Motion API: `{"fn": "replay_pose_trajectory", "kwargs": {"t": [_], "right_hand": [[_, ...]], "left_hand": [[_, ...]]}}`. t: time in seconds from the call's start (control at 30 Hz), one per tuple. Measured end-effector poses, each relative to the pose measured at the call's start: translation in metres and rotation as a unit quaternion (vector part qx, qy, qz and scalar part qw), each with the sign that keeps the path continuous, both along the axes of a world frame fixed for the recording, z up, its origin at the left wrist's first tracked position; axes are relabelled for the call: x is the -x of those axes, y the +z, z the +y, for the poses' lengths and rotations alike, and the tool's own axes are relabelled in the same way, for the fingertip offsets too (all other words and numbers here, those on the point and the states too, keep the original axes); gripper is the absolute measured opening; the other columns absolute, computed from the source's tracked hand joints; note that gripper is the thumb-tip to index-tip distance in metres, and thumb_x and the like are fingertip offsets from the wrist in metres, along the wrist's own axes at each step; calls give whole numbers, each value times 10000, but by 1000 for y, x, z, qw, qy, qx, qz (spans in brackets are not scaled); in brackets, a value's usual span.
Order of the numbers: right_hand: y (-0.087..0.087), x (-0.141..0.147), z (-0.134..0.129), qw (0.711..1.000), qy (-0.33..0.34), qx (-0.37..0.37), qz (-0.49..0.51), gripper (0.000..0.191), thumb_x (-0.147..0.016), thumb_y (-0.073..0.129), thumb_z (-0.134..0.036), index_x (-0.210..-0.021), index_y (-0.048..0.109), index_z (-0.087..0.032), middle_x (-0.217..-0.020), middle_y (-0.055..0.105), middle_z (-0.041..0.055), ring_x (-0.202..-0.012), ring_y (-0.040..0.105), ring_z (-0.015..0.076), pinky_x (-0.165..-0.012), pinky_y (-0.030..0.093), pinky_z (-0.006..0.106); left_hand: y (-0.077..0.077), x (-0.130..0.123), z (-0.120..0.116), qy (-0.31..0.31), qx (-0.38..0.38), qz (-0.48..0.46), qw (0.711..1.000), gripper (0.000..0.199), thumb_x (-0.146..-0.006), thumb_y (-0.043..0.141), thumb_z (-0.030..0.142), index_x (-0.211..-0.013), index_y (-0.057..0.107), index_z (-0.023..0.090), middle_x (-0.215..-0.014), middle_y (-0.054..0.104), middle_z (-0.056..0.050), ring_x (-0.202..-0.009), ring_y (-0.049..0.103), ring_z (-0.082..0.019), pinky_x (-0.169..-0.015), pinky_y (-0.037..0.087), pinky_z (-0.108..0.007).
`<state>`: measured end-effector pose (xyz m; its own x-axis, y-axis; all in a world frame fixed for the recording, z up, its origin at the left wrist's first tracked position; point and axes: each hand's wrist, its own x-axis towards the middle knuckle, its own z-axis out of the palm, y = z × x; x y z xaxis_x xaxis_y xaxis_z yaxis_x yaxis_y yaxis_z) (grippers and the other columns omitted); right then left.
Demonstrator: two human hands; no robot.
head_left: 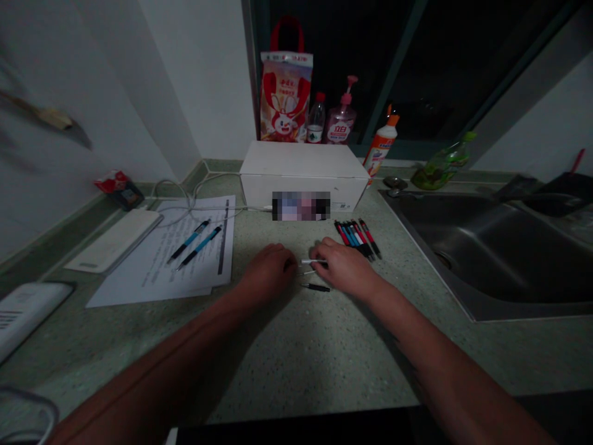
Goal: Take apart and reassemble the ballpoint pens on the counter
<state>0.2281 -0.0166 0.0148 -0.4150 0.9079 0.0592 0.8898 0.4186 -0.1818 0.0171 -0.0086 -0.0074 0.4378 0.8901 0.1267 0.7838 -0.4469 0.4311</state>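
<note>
We see our left hand [267,270] and right hand [343,267] resting close together on the speckled green bench [278,361], with little between them. The left grip is curled and shows nothing in it, though we cannot tell if it is clenched. The right fingers [330,253] lie over a thin white stick [311,261], which points left towards the other hand along its long axis. In this dim light, we cannot be sure that the right grip is holding it.

Just near the stick lie a thin pale piece [306,272] and a short black pen piece [315,287], both running roughly left to right. Beyond the right hand, a bunch of pens [356,240] lies side by side, slanting from far left to near right. Two blue pens [197,245] lie on a sheet of paper [157,272] to the left. A white box [303,176] stands far off, and a sink [482,247] lies to the right.
</note>
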Motion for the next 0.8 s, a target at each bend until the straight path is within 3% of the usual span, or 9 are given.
{"fn": "replay_pose_trajectory", "kwargs": {"t": [0.53,0.8], "right_hand": [[2,0,0,999,32,4,35,79,-966,656,-209,-1013,718,-195,-1050,674,64,-890,672,198,-728,445,292],[2,2,-3,996,58,1,63,175,-972,629,-172,-1117,718,-210,-1092,731,62,-982,698,212,-812,488,312]], "left_hand": [[3,1,0,16,19,-19,1000,201,-940,548,178,-932,748,166,-971,718,-121,-949,642,-275,-875,497,-412],[4,0,1,19,22,-84,996,171,-923,581,186,-899,750,191,-942,735,-92,-915,662,-262,-871,520,-420]]}}
